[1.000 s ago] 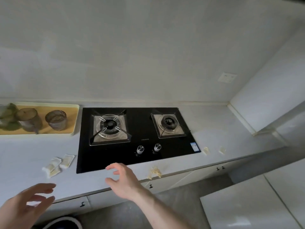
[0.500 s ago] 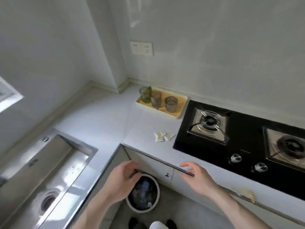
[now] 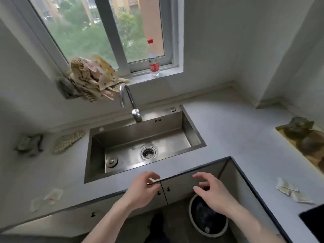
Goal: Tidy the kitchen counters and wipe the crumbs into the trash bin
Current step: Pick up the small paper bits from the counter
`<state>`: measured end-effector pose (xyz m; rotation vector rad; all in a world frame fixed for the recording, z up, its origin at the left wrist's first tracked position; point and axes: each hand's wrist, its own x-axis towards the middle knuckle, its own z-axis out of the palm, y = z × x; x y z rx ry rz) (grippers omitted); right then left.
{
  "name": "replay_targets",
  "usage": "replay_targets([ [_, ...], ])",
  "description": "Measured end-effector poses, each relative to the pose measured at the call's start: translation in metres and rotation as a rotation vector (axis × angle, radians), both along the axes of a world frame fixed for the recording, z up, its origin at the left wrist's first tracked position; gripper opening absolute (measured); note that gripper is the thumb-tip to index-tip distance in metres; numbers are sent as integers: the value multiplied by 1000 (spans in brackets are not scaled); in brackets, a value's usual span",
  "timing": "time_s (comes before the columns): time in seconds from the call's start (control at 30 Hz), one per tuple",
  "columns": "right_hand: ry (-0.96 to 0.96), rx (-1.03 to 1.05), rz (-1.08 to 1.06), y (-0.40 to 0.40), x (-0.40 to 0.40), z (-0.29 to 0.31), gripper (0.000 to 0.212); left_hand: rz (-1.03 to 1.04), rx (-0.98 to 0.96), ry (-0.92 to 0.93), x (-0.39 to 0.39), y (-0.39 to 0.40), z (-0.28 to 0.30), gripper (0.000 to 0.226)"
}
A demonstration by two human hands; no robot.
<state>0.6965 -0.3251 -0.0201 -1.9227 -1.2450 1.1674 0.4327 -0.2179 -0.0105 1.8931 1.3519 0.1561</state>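
The pale L-shaped counter [image 3: 233, 130] wraps round a steel sink [image 3: 143, 142]. My left hand [image 3: 142, 188] hovers at the counter's front edge with loosely curled fingers and holds nothing. My right hand [image 3: 213, 193] hangs empty, fingers relaxed, above a round trash bin [image 3: 207, 223] that stands on the floor in the corner. Crumpled paper scraps [image 3: 289, 190] lie on the counter at the right. More pale scraps [image 3: 50, 196] lie at the front left. A checked cloth [image 3: 68, 141] and a grey rag [image 3: 29, 144] lie left of the sink.
A faucet [image 3: 129, 102] arches over the sink. On the window sill stand a red-capped plastic bottle [image 3: 153, 62] and a heap of patterned cloths [image 3: 91, 78]. A yellow tray with glasses [image 3: 305, 141] sits at the right edge. The black hob's corner [image 3: 313, 220] shows lower right.
My view has swung left from the hob to the sink and window. Both hands stay empty in front of me, now at the inner corner above the bin.
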Motion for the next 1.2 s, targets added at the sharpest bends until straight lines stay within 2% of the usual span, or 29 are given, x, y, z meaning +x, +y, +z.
replay_targets([
  [0.2, 18, 3, 86, 67, -57, -1, 30, 80, -41, 11, -53, 42, -5, 31],
  [0.33, 10, -9, 113, 118, -106, -9, 29, 102, -33, 83, -98, 94, -14, 35],
  [0.5, -20, -64, 180, 176, -170, -24, 28, 180, -82, 140, -177, 155, -31, 38],
  [0.63, -30, -116, 224, 210, -213, -38, 26, 294, -88, 289, -259, 185, -60, 40],
  [0.83, -59, -158, 280, 232, -252, -59, 26, 630, -148, 464, -381, 192, -107, 60],
  [1.0, -84, -203, 325, 240, -270, -67, 26, 881, -333, 537, -454, 174, -142, 78],
  [1.1, -69, -238, 310, 243, -280, -69, 24, 941, -369, 508, -467, 169, -154, 72],
  [1.2, -63, -277, 312, 240, -286, -71, 23, 958, -286, 525, -466, 170, -161, 60],
])
